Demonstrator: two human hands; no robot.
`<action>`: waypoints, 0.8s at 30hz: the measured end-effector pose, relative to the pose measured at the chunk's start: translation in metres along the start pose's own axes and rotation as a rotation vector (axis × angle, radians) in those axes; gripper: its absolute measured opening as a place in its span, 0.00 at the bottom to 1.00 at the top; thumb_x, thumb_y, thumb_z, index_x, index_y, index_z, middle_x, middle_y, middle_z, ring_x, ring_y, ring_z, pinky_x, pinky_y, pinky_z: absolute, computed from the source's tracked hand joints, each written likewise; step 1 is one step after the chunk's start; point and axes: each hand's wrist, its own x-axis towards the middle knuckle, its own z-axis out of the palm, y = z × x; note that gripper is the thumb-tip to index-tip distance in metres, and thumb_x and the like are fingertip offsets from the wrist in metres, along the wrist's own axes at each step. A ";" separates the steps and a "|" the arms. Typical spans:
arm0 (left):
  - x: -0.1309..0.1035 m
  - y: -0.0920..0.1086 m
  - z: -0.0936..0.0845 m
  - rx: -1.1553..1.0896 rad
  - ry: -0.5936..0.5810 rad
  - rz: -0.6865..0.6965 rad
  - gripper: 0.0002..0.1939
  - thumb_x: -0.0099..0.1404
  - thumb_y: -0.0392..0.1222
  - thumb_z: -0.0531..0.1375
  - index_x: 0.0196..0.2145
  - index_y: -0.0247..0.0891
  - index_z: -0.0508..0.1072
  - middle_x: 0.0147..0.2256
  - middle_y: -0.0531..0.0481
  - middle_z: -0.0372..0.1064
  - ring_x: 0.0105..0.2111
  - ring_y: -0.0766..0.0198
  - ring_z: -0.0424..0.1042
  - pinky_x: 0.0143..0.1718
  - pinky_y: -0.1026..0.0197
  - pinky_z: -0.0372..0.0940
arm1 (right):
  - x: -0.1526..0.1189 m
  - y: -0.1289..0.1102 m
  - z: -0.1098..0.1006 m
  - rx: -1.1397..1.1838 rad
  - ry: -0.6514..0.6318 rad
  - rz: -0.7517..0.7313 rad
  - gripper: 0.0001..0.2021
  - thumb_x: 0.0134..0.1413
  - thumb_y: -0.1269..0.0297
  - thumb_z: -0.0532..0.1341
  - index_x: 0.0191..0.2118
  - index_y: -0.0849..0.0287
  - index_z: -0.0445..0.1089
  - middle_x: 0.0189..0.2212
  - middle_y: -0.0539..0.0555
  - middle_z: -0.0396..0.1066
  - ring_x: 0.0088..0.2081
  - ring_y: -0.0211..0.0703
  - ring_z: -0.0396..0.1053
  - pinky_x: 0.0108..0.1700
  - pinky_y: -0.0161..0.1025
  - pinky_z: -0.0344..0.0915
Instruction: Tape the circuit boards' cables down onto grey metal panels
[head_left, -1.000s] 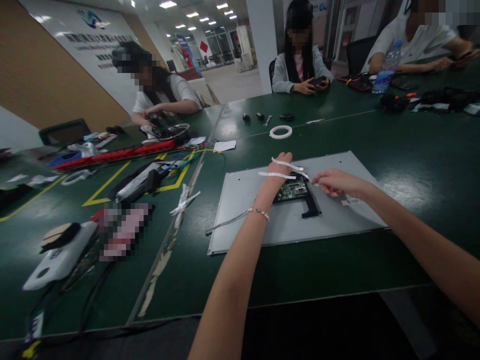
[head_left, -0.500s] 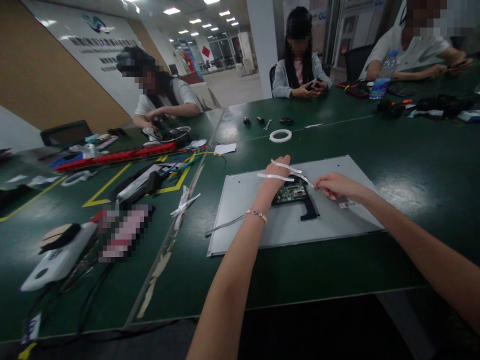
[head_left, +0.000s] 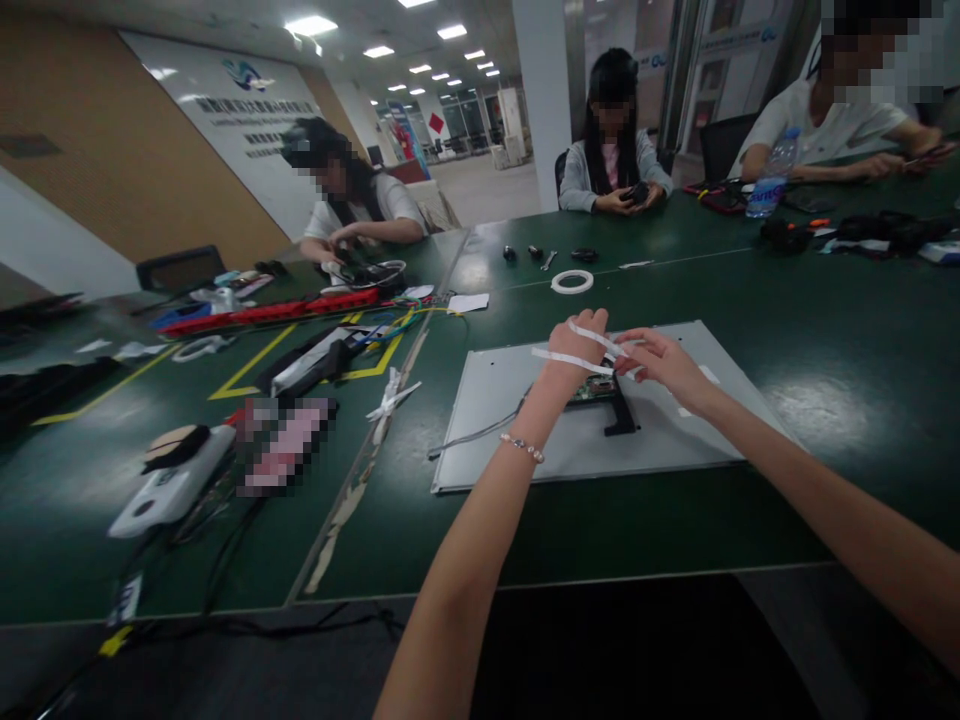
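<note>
A light grey panel point(head_left: 495, 400) lies on the green table, with a black bracket point(head_left: 621, 412) and a green circuit board point(head_left: 594, 390) on it. Over the board is my left hand point(head_left: 574, 350), with white tape strips point(head_left: 568, 358) across its back; its fingertips are bent down and what they hold, if anything, is hidden. My right hand point(head_left: 660, 365) is just to the right, thumb and fingers pinched on the end of a strip close to the left hand. A grey cable point(head_left: 476, 436) runs leftward off the panel.
Beyond the panel lie a white tape roll point(head_left: 572, 282), a small wrench point(head_left: 550, 261) and small dark parts. At left are crumpled tape point(head_left: 393, 396), a white power strip point(head_left: 172, 480), cables and a red strip point(head_left: 277, 312). Three people sit across the table.
My right hand has moved left and up, close against my left hand, bringing the strip end along. The view has shifted, so the table items appear further right.
</note>
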 end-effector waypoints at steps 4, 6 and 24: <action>-0.013 -0.004 0.007 0.024 0.023 -0.018 0.09 0.68 0.38 0.50 0.45 0.34 0.65 0.41 0.42 0.68 0.42 0.56 0.70 0.39 0.59 0.63 | -0.004 0.003 -0.001 0.002 -0.014 -0.034 0.17 0.47 0.57 0.65 0.42 0.59 0.65 0.28 0.50 0.71 0.30 0.35 0.68 0.30 0.30 0.60; -0.020 -0.007 0.009 0.040 0.019 -0.028 0.09 0.69 0.37 0.49 0.44 0.34 0.65 0.41 0.41 0.68 0.42 0.55 0.70 0.38 0.58 0.63 | -0.007 0.001 -0.002 0.030 -0.027 -0.052 0.15 0.48 0.59 0.64 0.40 0.60 0.67 0.28 0.50 0.71 0.29 0.34 0.68 0.31 0.30 0.60; -0.073 -0.091 0.017 -0.908 0.232 -0.252 0.11 0.66 0.45 0.52 0.31 0.37 0.67 0.29 0.52 0.69 0.25 0.69 0.69 0.28 0.66 0.64 | -0.018 0.002 0.005 -0.081 -0.040 -0.076 0.17 0.48 0.58 0.65 0.44 0.58 0.73 0.38 0.55 0.74 0.40 0.40 0.71 0.43 0.39 0.67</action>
